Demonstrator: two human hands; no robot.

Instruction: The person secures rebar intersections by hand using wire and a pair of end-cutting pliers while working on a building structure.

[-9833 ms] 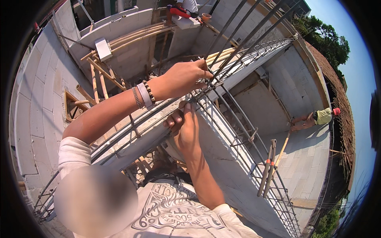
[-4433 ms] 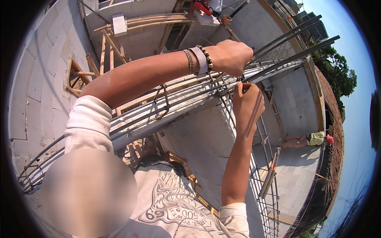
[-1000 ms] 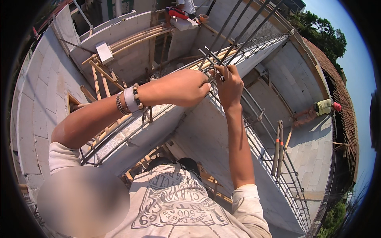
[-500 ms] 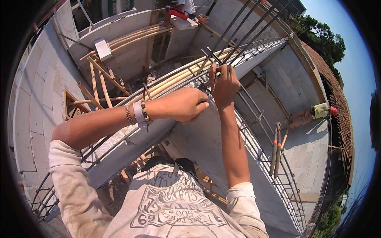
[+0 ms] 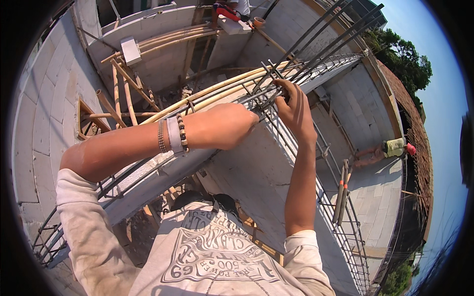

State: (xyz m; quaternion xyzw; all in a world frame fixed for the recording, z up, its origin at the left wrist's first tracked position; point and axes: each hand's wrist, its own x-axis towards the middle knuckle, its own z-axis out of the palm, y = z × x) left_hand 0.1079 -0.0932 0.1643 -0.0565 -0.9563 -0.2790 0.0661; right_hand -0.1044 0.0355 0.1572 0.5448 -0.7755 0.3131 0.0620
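Observation:
My left hand [image 5: 231, 126] is closed beside a joint of steel rebars, its wrist wearing bracelets and a pale band. Whatever its fingers pinch is hidden from view. My right hand [image 5: 297, 109] is at the joint, thumb and index finger curved apart around dark bars; I see nothing gripped between them. Several upright rebars [image 5: 332, 37] rise just beyond it. The rebar cage [image 5: 356, 236] runs along the wall top towards the lower right, and another stretch of rebar cage [image 5: 323, 63] goes off to the upper right.
A long-handled tool with orange bands [image 5: 341, 195] hangs on the right cage. Bamboo poles [image 5: 217, 93] lie along the beam. A pale block [image 5: 130, 51] rests on poles at left. One person [image 5: 390, 149] in a red head covering is at right; another [image 5: 232, 10] sits at the top.
My right hand has opened from a pinch, its thumb and index finger now apart, and shifted slightly right. My left hand has turned a little and stays closed near the joint.

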